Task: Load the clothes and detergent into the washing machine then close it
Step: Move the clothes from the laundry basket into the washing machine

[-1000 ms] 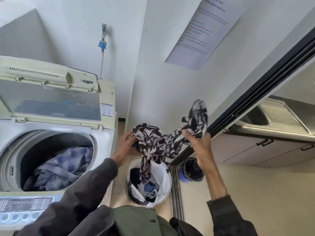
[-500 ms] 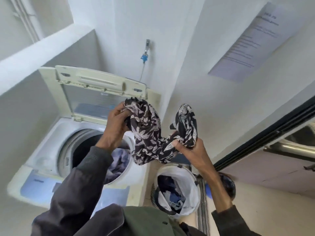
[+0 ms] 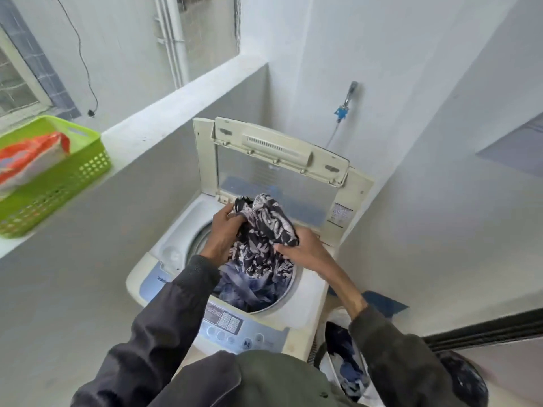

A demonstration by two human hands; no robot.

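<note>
A top-loading washing machine (image 3: 308, 295) stands with its lid (image 3: 273, 168) raised upright. A black-and-white patterned garment (image 3: 264, 230) hangs over the drum opening, its lower part resting on blue checked clothes (image 3: 244, 289) inside the drum. My left hand (image 3: 224, 230) grips the garment's upper left part and my right hand (image 3: 302, 251) grips its right side. A white laundry basket (image 3: 346, 368) with dark and blue clothes stands on the floor to the right of the machine. An orange-and-white packet (image 3: 32, 157) lies in a green basket on the ledge at left.
The green plastic basket (image 3: 58, 183) sits on a white ledge (image 3: 164, 113) left of the machine. A tap with a blue fitting (image 3: 342, 110) is on the wall behind the lid. A dark bucket (image 3: 467, 380) stands at lower right by a sliding door track (image 3: 484, 327).
Both hands carried the patterned garment from above the laundry basket leftward and down into the drum opening. The view swung left, bringing the ledge and green basket into sight.
</note>
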